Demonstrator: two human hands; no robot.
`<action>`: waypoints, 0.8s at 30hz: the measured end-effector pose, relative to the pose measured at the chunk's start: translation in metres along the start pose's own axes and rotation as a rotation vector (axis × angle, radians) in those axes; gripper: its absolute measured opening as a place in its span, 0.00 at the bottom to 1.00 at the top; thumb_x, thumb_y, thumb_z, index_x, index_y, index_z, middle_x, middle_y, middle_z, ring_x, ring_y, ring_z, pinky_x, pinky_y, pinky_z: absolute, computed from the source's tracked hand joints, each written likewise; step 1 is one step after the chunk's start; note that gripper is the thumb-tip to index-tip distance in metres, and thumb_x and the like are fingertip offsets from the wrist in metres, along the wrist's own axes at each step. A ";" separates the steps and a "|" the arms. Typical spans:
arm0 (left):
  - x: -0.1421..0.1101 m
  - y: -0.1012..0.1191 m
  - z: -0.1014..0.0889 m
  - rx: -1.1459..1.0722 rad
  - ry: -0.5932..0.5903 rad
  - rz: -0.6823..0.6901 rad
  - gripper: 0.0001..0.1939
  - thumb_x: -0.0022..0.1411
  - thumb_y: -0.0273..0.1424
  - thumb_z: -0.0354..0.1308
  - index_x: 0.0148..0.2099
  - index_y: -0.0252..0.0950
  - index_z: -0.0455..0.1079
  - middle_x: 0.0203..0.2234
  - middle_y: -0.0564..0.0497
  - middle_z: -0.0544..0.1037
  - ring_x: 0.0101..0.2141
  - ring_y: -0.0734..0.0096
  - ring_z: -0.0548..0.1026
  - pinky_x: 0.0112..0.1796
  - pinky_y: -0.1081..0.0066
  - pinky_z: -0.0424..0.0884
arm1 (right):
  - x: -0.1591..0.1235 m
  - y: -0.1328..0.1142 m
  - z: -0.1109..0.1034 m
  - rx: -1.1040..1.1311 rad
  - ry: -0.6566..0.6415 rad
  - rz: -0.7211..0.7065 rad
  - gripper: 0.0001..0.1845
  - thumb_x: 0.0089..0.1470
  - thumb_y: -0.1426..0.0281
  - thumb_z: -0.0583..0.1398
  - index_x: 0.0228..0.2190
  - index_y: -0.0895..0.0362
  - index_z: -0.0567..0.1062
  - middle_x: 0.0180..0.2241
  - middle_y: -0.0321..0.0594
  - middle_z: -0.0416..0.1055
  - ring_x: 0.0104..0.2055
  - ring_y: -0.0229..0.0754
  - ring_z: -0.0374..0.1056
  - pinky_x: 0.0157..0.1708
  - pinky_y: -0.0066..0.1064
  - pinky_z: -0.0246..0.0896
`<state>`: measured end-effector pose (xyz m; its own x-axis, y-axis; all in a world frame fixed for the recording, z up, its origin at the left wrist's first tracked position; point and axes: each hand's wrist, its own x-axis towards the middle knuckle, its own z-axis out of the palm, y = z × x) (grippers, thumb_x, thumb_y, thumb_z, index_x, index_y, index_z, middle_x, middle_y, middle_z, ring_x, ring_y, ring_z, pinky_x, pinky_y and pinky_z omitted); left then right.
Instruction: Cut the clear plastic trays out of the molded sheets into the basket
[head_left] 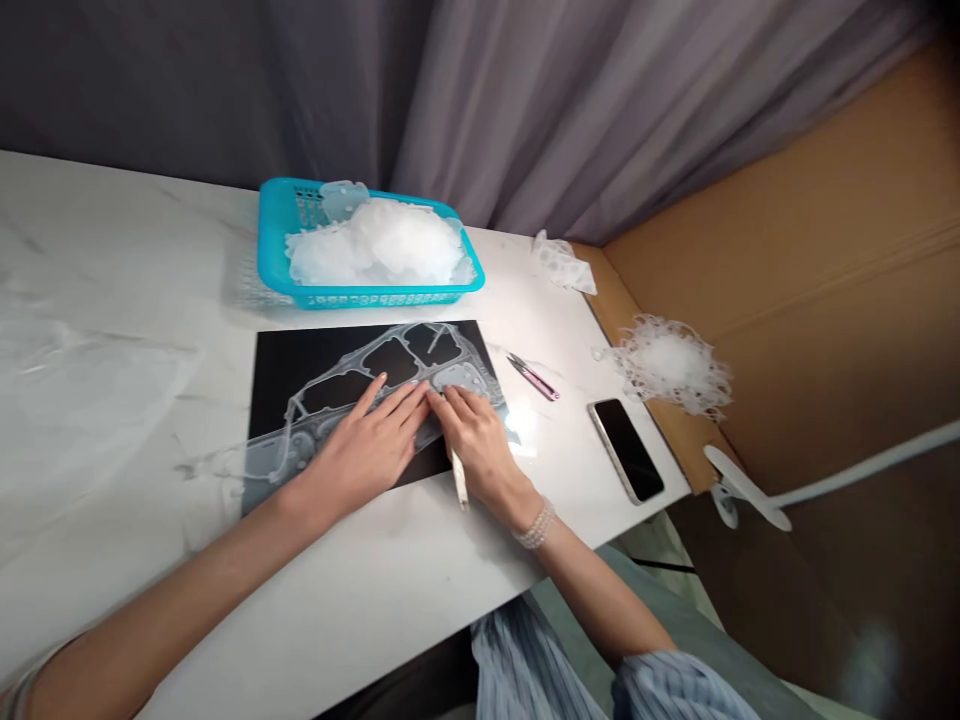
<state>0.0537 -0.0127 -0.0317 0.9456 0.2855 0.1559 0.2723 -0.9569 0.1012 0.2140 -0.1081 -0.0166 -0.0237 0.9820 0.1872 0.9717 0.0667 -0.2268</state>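
Marble-topped table (pixel 112 250) holds a blue basket (pixel 277 230) of crumpled film (pixel 382 240), a phone (pixel 626 450), and a black mat (pixel 300 370) under a translucent sheet (pixel 296 445). Left hand (pixel 367 450) lies open on the sheet; right hand (pixel 480 445) presses it, its grip on a white stylus (pixel 459 478) unclear. A slip could tear the sheet. No writing is legible.

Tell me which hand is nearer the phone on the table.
Right. The right hand lies to the left of the phone, while the left hand lies farther left, beyond the right hand and farther from the phone.
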 end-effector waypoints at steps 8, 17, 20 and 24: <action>-0.001 -0.001 0.004 -0.035 0.056 -0.003 0.27 0.70 0.26 0.40 0.69 0.28 0.57 0.67 0.41 0.60 0.65 0.55 0.61 0.66 0.48 0.47 | -0.023 0.097 -0.031 1.135 0.666 0.708 0.09 0.54 0.64 0.64 0.37 0.53 0.79 0.36 0.40 0.79 0.38 0.44 0.76 0.44 0.40 0.73; 0.005 -0.001 -0.009 -0.218 0.102 -0.018 0.25 0.69 0.26 0.43 0.65 0.30 0.64 0.63 0.38 0.66 0.63 0.50 0.64 0.65 0.42 0.41 | -0.058 0.129 -0.068 1.362 0.729 0.786 0.13 0.50 0.64 0.68 0.40 0.50 0.77 0.33 0.37 0.79 0.42 0.45 0.77 0.48 0.41 0.73; 0.018 0.012 -0.029 -0.609 0.170 -0.213 0.22 0.69 0.33 0.48 0.59 0.32 0.71 0.58 0.39 0.73 0.61 0.49 0.66 0.64 0.46 0.52 | -0.036 0.086 -0.071 1.424 0.678 0.709 0.14 0.53 0.62 0.67 0.41 0.51 0.78 0.35 0.38 0.80 0.43 0.45 0.77 0.48 0.42 0.72; 0.043 0.030 -0.053 -1.647 -0.006 -0.650 0.27 0.67 0.49 0.49 0.53 0.34 0.74 0.45 0.39 0.81 0.46 0.52 0.79 0.52 0.51 0.72 | -0.020 0.028 -0.089 1.389 0.350 0.465 0.19 0.60 0.52 0.59 0.43 0.51 0.80 0.44 0.42 0.80 0.48 0.48 0.75 0.53 0.43 0.68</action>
<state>0.0929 -0.0267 0.0303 0.7694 0.5579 -0.3111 0.1280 0.3425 0.9308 0.2622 -0.1417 0.0583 0.4656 0.8849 0.0125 -0.1180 0.0760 -0.9901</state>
